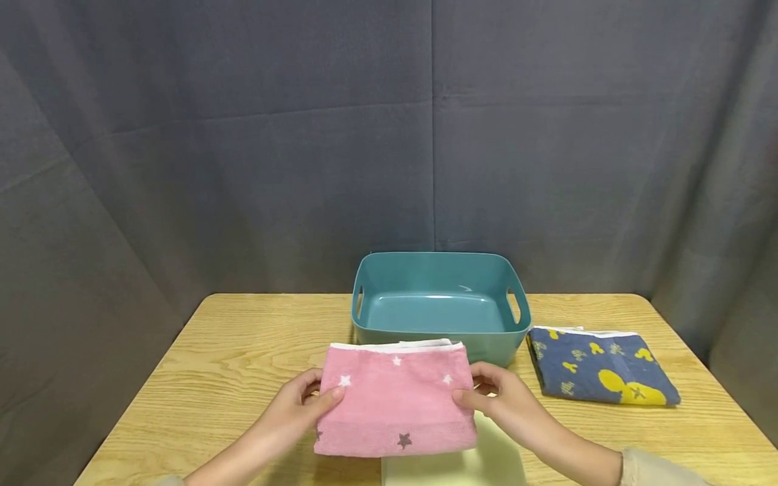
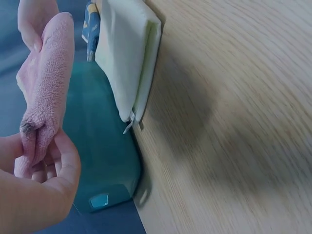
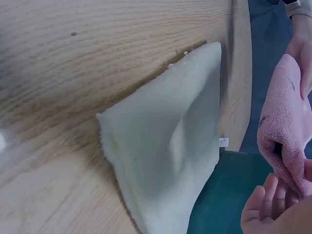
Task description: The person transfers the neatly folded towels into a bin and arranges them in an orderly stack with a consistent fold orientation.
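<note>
A folded pink towel (image 1: 395, 398) with white and grey stars is held up above the table between both hands. My left hand (image 1: 296, 407) pinches its left edge, thumb on the near face and fingers behind. At the opposite edge my right hand (image 1: 509, 403) grips it the same way. The left wrist view shows the towel's rolled fold (image 2: 51, 73) with the left thumb and fingers around its end. Below it lies a folded pale yellow-green towel (image 3: 156, 131), partly hidden by the pink one in the head view.
Behind the pink towel stands a teal plastic basin (image 1: 510, 341) with cut-out handles and nothing inside. To its right a folded blue towel (image 1: 586, 368) with yellow figures lies on the wooden table (image 1: 243, 344). A grey curtain (image 1: 304, 169) hangs along the back and sides.
</note>
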### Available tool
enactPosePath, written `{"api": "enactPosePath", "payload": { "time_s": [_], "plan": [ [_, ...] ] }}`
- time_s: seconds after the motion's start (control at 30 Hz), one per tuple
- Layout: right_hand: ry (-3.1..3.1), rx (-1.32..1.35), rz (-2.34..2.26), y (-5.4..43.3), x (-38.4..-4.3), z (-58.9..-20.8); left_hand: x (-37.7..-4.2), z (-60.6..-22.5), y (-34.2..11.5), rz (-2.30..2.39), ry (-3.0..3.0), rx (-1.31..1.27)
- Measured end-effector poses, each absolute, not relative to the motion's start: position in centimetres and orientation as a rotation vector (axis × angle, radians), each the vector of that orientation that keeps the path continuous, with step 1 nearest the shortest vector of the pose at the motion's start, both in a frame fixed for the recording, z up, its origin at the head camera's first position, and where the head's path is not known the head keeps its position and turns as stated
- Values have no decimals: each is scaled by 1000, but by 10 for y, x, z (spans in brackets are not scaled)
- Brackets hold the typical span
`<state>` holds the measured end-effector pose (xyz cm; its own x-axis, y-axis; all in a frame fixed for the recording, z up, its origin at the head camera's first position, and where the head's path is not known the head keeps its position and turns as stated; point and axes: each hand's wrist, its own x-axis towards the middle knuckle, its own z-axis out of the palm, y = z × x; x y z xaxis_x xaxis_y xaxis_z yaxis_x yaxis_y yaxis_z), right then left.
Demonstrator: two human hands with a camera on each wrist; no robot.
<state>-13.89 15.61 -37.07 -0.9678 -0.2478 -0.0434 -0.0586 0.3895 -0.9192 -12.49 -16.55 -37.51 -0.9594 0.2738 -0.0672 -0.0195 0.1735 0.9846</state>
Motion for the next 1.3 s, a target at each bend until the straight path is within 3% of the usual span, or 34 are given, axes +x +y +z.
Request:
{"api": "enactPosePath", "payload": {
  "time_s": [0.6, 1.3],
  "plan": [
    [2461, -219, -1516, 197, -123, -375, -119, -373, -141, 1860, 2092, 382],
    [2585, -261, -1492, 206, -146, -345, -148, -365, -129, 1849, 2203, 425]
  ]
}}
